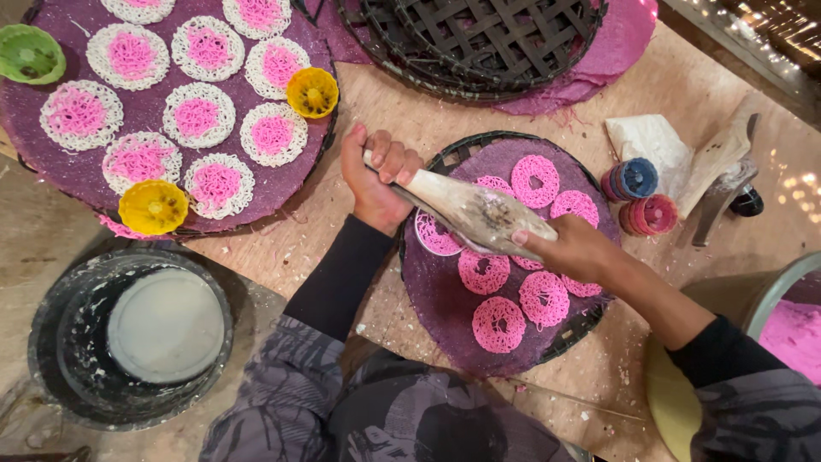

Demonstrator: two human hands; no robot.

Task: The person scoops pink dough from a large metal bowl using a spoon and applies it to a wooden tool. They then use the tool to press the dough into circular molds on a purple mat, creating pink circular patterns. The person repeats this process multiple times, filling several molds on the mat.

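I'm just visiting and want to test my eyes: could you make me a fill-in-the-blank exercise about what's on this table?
1. Both hands, left and right, grip one wooden ____.
2. The lacy rings beneath it are coloured ____.
3. The rings lie on a round ____ mat.
4. On the far tray, two small cups are ____ and one is green.

Missing words: press; pink; purple; yellow

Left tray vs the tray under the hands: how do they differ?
The left tray carries white-rimmed noodle rounds with pink centres; the near tray carries all-pink rings. The left tray also holds yellow cups and looks nearly full; the near tray still has bare mat. Only the near one has the left hand and right hand gripping a wooden press above it. Both are round, purple-lined.
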